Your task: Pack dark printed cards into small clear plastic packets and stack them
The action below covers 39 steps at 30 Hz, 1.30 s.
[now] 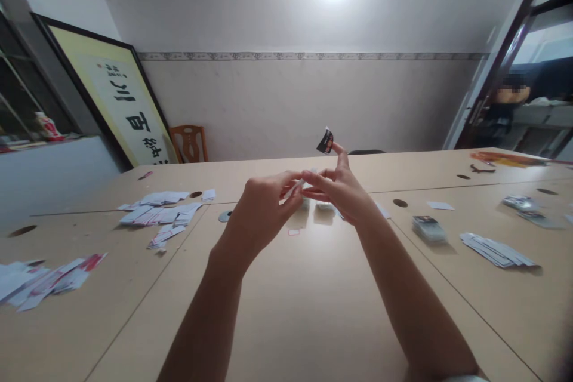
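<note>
My left hand [268, 200] and my right hand [347, 191] meet above the middle of the table. Between their fingertips is a thin whitish piece [294, 186], mostly covered, so its kind is unclear. Both hands are closed on it in a pinch. The right index finger points up, and a small black sticker [326, 141] with orange print clings to its tip. Behind the hands, small stacks of clear-looking packets [325, 206] stand on the table, partly hidden. A small red-edged white label [293, 231] lies on the tabletop beneath the hands.
Loose white paper slips [156, 215] cover part of the left side, with more slips [54, 280] nearer. On the right are a stack of packets [428, 229], a fanned row of white packets [498, 249] and flat clear packets [521, 203]. A person [504, 104] is beyond the doorway.
</note>
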Each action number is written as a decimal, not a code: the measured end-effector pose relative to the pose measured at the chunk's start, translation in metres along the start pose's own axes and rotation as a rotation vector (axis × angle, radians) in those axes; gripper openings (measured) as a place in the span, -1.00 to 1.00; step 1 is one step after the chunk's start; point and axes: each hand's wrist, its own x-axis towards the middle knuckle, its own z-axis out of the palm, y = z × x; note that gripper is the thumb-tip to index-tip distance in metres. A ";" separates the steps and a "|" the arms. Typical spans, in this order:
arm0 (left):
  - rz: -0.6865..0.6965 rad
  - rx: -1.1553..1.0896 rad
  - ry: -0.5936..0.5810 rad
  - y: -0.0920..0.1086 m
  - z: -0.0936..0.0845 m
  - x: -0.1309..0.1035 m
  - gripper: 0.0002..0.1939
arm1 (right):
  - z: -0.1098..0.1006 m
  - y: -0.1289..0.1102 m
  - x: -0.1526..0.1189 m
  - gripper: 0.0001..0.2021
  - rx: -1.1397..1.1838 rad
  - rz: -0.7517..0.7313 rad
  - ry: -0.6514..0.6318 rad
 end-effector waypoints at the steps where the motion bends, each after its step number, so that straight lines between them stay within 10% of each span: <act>1: 0.010 0.024 -0.002 -0.001 0.000 0.000 -0.71 | 0.001 -0.001 0.000 0.29 0.004 0.007 0.001; 13: 0.102 0.458 0.082 -0.003 0.005 0.002 -0.74 | 0.013 0.008 0.000 0.36 0.116 -0.004 0.085; 21: 0.015 0.147 0.013 0.001 -0.007 -0.001 -0.75 | 0.004 0.006 0.003 0.26 0.169 -0.010 -0.087; 39: -0.150 -0.116 0.245 0.019 -0.030 -0.016 -0.72 | -0.039 -0.005 0.009 0.24 0.146 0.034 -0.421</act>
